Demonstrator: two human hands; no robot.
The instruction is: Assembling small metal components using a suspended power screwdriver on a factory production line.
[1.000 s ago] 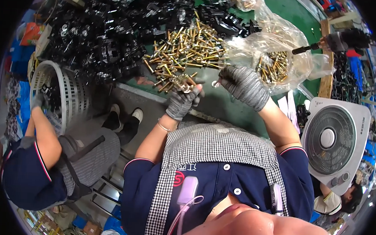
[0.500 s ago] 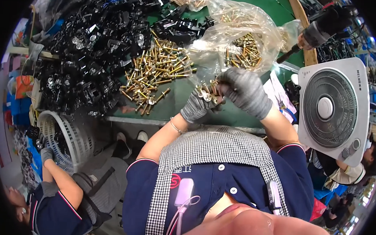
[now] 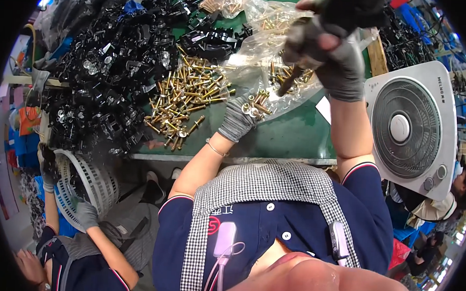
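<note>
My left hand, in a grey knit glove, is closed round several brass-coloured bolts whose ends stick out past the fingers. It is near the front edge of the green tabletop. Raised above the table, my gloved right hand grips a dark power screwdriver. The tool's shaft slants down and left toward my left hand, apart from the bolts; motion blurs the tool. A loose pile of bolts lies left of my left hand. More bolts sit in a clear plastic bag, partly hidden behind the tool.
A large heap of shiny black parts covers the left of the table. A grey box fan stands on the right, beside a wooden strip. At lower left, a co-worker's gloved hand is at a white basket.
My right hand has left the bolts at my left hand, risen up and right, and taken hold of the power screwdriver. My left hand has shifted slightly left, keeping its bolts.
</note>
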